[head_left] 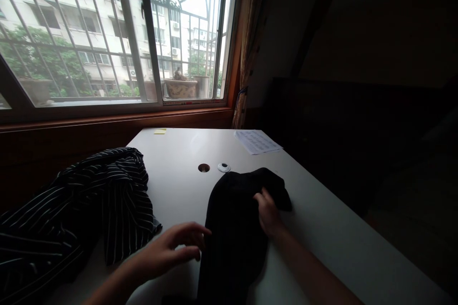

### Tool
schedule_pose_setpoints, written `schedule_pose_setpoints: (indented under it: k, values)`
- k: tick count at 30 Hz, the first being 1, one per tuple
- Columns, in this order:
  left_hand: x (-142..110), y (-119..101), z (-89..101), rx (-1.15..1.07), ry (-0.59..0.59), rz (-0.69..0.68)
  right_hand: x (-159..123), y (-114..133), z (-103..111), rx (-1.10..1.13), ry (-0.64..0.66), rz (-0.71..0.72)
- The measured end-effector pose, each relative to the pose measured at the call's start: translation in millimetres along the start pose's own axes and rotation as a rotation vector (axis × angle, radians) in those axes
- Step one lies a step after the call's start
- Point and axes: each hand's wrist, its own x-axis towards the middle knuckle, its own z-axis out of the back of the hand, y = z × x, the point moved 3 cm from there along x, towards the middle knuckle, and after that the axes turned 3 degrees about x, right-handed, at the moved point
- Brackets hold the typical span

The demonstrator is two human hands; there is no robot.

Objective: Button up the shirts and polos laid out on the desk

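A black garment [232, 233] lies in a long heap on the white table [175, 176], its far end bent over to the right. What kind of garment it is does not show in the dark cloth. My right hand [267, 212] is closed on the cloth near that bent end, thumb and fingers pressed together. At the garment's left edge is my left hand [175, 248], open, with thumb and fingers apart and the fingertips at the cloth. Whether they touch it I cannot tell.
A black garment with white stripes [125, 190] is piled at the table's left. Farther back are a round hole [203, 167], a white cap [223, 167], printed papers [257, 141] and a yellow note [160, 131]. A barred window [153, 33] stands behind.
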Motion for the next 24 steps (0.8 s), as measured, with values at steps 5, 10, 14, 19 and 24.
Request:
schedule_pose_setpoints:
  k: [5, 10, 14, 19, 24]
  values:
    - [9, 24, 26.4, -0.121, -0.437, 0.043, 27, 60, -29, 0.200, -0.141, -0.079]
    - [12, 37, 41.7, -0.285, -0.605, 0.033, 28, 162, -72, 0.408, 0.332, -0.038]
    - [12, 38, 47.8, -0.434, -0.677, 0.018, 11, 217, -80, 0.559, 0.625, 0.038]
    - [11, 41, 43.0, -0.457, -0.644, 0.062, 5, 222, -68, 0.540, 0.679, 0.020]
    - [23, 37, 34.9, -0.427, -0.543, 0.015, 1, 205, -54, 0.500, 0.667, -0.130]
